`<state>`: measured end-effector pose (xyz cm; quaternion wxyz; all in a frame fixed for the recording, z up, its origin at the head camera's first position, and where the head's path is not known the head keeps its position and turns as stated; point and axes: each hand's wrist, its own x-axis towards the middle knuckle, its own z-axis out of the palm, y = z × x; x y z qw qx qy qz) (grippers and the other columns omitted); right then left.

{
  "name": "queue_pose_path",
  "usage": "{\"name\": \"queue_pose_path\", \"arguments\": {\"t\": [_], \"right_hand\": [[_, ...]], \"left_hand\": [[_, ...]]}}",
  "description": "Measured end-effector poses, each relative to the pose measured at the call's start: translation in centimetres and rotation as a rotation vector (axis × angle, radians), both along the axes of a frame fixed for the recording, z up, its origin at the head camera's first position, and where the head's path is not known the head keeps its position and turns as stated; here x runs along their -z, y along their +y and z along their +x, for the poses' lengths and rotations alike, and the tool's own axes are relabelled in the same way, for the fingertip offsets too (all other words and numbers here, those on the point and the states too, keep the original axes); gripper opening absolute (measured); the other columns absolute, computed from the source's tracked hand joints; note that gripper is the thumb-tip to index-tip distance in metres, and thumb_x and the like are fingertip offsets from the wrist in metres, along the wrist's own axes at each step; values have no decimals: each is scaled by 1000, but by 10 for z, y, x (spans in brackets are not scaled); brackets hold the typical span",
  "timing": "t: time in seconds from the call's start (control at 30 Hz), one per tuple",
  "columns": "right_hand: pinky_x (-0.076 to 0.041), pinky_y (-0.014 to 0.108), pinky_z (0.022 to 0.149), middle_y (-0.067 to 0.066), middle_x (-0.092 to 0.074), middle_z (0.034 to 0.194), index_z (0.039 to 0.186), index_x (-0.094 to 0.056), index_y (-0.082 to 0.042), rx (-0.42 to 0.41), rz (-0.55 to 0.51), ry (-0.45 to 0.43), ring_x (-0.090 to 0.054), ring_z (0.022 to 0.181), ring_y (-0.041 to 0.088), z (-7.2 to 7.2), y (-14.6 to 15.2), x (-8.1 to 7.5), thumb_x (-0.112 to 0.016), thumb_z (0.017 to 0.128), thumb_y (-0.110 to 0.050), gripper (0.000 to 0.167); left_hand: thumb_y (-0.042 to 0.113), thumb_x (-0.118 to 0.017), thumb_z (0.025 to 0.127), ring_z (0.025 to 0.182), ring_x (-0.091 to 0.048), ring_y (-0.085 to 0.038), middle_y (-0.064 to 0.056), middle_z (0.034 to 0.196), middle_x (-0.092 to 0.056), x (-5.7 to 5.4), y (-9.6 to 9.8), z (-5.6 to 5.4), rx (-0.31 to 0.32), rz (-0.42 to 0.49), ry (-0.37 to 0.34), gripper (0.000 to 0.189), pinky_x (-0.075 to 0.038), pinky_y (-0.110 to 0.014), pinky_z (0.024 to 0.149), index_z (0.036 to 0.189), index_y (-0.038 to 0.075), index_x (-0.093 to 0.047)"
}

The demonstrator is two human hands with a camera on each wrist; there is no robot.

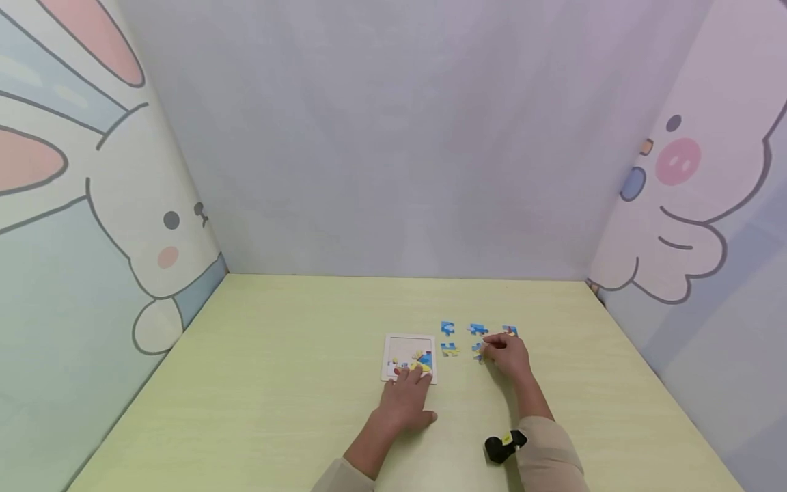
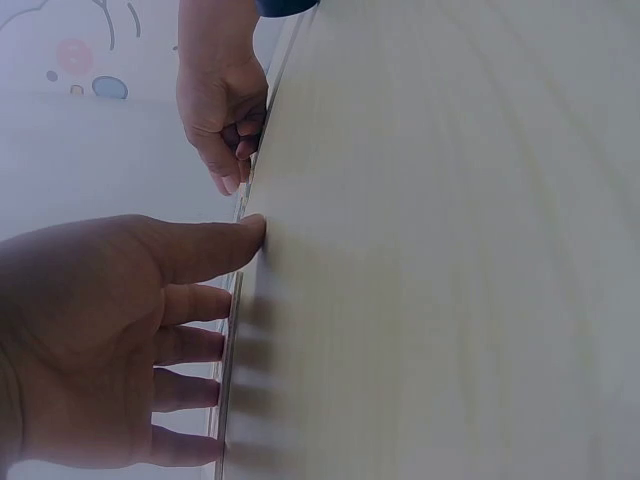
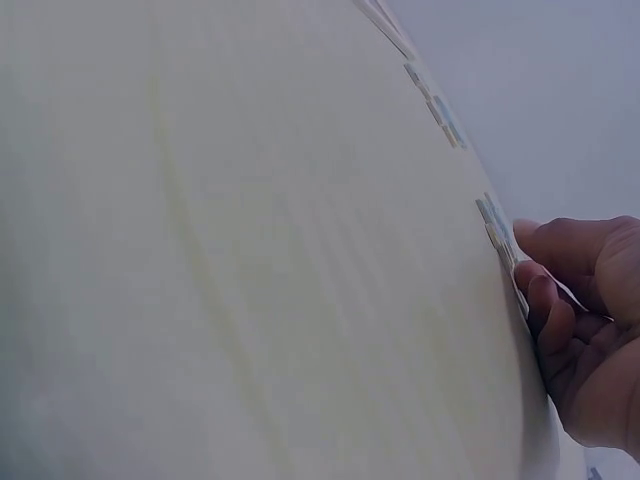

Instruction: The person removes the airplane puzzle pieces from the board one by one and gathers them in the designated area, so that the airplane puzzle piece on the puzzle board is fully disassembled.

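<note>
A white-rimmed picture puzzle tray [image 1: 385, 359], with a partly filled colourful picture, lies on the table. My left hand [image 1: 406, 402] rests on its near edge, fingers spread and straight, thumb out to the right. In the left wrist view the fingertips [image 2: 205, 390] press at the tray's edge. To the right, my right hand [image 1: 507, 354] bends down with thumb and fingers pinching at a blue and yellow jigsaw piece [image 1: 476, 351]. In the right wrist view the thumb and curled fingers meet at the jigsaw piece [image 3: 493, 218], which lies low against the tabletop.
More loose jigsaw pieces lie around the right hand: a blue one [image 1: 447, 328], another blue one [image 1: 477, 329], a yellow-blue one [image 1: 450, 350] and one with red [image 1: 510, 330]. A black device [image 1: 504, 447] sits at the right sleeve. Cloth walls with cartoon animals surround the table [image 1: 277, 355].
</note>
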<state>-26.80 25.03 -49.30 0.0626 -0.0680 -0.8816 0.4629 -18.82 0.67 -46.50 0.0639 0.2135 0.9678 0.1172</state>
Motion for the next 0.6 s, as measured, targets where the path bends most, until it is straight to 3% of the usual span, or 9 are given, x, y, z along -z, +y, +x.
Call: {"name": "queue_pose_path", "arguments": {"t": [0.2,0.43,0.6], "right_hand": [[-44,29,66,12,-62,91,101,-66,6,-9,-32,12,-56,82,24,2,1,1,-66,84,-7,21],[-47,25,58,12,-62,89,107,-62,9,-2,-143,35,-55,72,14,16,3,-5,-65,86,-8,27],[-48,24,62,14,-63,93,109,-61,9,-46,-180,52,-57,78,14,22,-2,-7,-66,86,-8,29]], "left_hand": [[38,-71,79,128,-36,-32,-9,138,-43,-3,-2,1,5,0,3,64,-36,-53,94,133,9,-50],[38,-71,80,128,-35,-31,-8,139,-42,-5,1,0,0,7,-13,64,-36,-53,95,133,10,-50],[38,-71,79,127,-36,-30,-8,139,-42,-4,1,0,0,-9,-18,64,-36,-52,94,133,10,-50]]}}
